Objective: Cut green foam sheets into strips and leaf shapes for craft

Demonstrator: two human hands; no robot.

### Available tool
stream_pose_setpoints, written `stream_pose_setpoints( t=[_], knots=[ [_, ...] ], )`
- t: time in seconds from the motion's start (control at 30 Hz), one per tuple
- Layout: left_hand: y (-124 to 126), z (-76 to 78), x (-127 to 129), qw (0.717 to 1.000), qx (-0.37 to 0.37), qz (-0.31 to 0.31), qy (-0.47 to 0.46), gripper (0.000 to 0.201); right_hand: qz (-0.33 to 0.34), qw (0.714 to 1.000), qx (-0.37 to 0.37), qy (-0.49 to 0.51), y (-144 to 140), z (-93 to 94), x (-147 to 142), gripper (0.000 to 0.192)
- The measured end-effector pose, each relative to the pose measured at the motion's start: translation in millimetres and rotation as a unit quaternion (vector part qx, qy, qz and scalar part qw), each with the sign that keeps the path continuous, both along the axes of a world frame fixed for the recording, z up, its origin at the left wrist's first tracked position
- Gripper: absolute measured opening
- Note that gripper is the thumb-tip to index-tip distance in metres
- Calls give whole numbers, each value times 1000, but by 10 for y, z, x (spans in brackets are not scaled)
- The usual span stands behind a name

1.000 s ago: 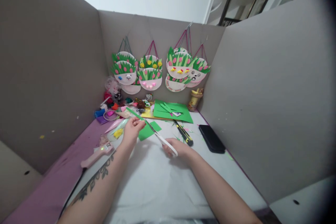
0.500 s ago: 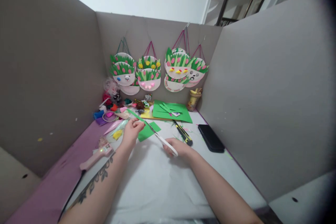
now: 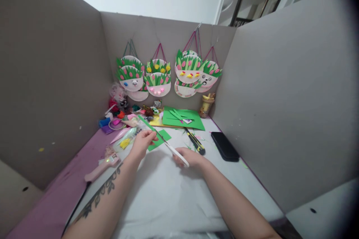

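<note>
My left hand (image 3: 144, 142) pinches a narrow green paper strip (image 3: 144, 121), which sticks up and to the left past the fingers. Wrapped round the handles of white-handled scissors (image 3: 175, 152) is my right hand (image 3: 186, 158). The blades point up and left, close to the strip and the left fingertips; whether they touch the paper I cannot tell. Behind the left hand and the blades, a green paper piece (image 3: 165, 135) lies on the white table cover (image 3: 168, 194), partly hidden.
A yellow-black utility knife (image 3: 194, 141) and a black phone (image 3: 224, 146) lie to the right. At left is a pink glue gun (image 3: 103, 168). Green sheets (image 3: 196, 121) with cut strips lie at the back. Decorated paper plates (image 3: 158, 87) hang on the grey partition (image 3: 162, 30).
My left hand has shifted slightly right and down, with the strip moving along in it. The right hand and scissors stay nearly in place. The view has shifted a little.
</note>
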State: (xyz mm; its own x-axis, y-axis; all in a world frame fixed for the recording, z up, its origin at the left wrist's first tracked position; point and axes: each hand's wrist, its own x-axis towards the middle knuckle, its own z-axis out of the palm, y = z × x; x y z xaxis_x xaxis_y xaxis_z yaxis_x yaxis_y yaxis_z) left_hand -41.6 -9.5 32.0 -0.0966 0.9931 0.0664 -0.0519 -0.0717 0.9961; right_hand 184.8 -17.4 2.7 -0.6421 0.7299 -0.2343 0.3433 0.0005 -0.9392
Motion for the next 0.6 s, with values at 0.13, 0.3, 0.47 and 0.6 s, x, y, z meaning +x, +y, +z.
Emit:
stream_pose_setpoints(
  t=[0.13,0.3,0.47,0.6],
  knots=[
    [-4,-7,16,1000,8,-16,17,36,8,1000,3,11,6,7,-8,17],
    [12,-11,1,999,7,-20,26,35,2,1000,14,1,2,8,0,14],
    [7,-21,-2,999,11,-23,37,34,-4,1000,14,1,0,13,20,11],
    [-3,-16,2,999,9,-25,41,35,-8,1000,18,-14,-12,41,23,9]
  ],
)
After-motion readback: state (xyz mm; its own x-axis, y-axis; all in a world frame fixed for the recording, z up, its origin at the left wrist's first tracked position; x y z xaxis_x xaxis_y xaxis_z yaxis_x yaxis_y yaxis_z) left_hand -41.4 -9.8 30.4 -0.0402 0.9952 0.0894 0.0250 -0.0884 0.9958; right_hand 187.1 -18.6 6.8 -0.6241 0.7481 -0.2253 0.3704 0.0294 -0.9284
